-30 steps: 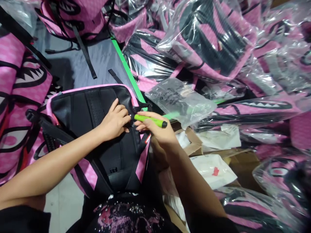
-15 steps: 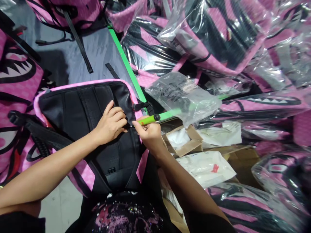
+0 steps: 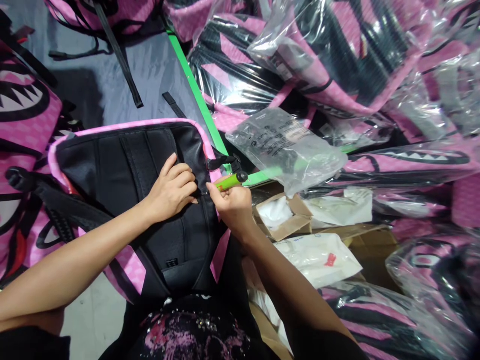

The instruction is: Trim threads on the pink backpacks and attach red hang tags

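Observation:
A black backpack [image 3: 112,165] with pink piping lies back panel up in front of me, its lower end against my body. My left hand [image 3: 174,185] rests on the panel, fingers bent and closed on the black material near a seam by its right side. At the right edge, my right hand [image 3: 234,202] grips a slim green tool [image 3: 230,181] with a black end. The tool's tip points left toward my left fingertips; a thin bit of it shows at the seam. What the tip touches is too small to tell.
A grey table [image 3: 150,75] with a green edge [image 3: 195,92] lies beyond. Pink backpacks [image 3: 22,105] are at the left. Several plastic-wrapped backpacks [image 3: 352,55] are piled at the right. A loose plastic bag [image 3: 288,145] lies near a small open carton [image 3: 296,220].
Both hands stay at the seam. My right hand and the green tool have shifted very slightly right, the tool tilting a little more upward. The view has moved slightly.

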Available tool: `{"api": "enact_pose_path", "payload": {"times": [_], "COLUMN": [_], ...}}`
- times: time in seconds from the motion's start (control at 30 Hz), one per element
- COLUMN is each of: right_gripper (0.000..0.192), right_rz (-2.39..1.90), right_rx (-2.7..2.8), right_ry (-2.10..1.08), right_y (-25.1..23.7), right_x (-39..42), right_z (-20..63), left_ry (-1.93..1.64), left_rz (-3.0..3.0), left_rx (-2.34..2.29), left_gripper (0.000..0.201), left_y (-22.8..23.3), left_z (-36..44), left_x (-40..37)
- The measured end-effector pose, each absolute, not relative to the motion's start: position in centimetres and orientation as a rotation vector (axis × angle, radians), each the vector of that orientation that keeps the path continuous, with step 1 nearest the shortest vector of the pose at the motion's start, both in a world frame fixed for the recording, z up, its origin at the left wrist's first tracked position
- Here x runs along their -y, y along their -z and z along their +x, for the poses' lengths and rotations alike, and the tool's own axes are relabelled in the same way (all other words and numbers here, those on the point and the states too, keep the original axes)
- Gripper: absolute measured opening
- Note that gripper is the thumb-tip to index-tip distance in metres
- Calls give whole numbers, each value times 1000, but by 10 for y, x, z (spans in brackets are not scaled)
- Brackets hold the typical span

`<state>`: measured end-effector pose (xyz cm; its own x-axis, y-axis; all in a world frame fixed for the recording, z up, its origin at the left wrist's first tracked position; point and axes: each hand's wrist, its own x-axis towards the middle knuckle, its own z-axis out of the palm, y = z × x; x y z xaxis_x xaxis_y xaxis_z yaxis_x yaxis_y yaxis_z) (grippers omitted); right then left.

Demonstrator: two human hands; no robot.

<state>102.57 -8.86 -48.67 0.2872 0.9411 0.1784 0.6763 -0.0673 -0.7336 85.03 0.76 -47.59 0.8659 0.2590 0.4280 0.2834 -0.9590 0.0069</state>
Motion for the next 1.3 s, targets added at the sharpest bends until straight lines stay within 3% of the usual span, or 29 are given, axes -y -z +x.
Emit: {"api": "enact_pose_path", "payload": {"times": [0.93, 1.03, 1.2, 1.3], "right_gripper": [43, 42, 27, 32], "right_rz": [-1850, -1827, -1596, -1368], "right_rx": [1402, 1416, 1231, 1193], "right_ry": [-524, -526, -632, -653], "right_y": [483, 485, 486, 469], "right_x": [86, 88, 101, 112], "right_z": [1026, 1027, 1032, 1027], "left_ry": [626, 442, -250, -440], "left_rz": [-2963, -2963, -2904, -2914], "left_rx": [421, 424, 348, 449], "left_gripper": [25, 24, 36, 39], "left_y": [472, 459, 418, 377], "left_z": [852, 857, 877, 883], "left_x": [-8, -13, -36, -27]}}
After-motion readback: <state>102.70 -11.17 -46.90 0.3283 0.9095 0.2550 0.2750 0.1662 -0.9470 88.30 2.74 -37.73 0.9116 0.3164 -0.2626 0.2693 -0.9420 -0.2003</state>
